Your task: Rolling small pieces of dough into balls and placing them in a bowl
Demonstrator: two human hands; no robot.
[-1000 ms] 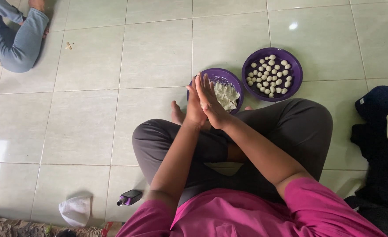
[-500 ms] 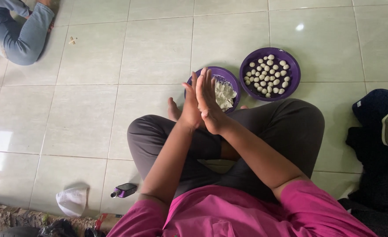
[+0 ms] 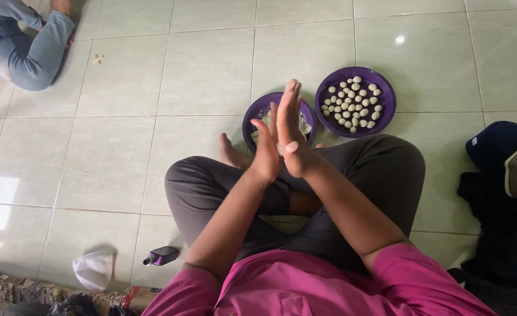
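In the head view, at centre frame, the left hand point(image 3: 265, 153) and right hand point(image 3: 290, 131) press flat together, palm to palm, with a pale lump of dough point(image 3: 280, 148) barely showing between them. Just beyond them on the tiled floor point(image 3: 124, 146) sits a purple bowl point(image 3: 259, 109) of dough. Touching it on the right, a purple plate point(image 3: 385, 93) holds many small white balls point(image 3: 352, 102).
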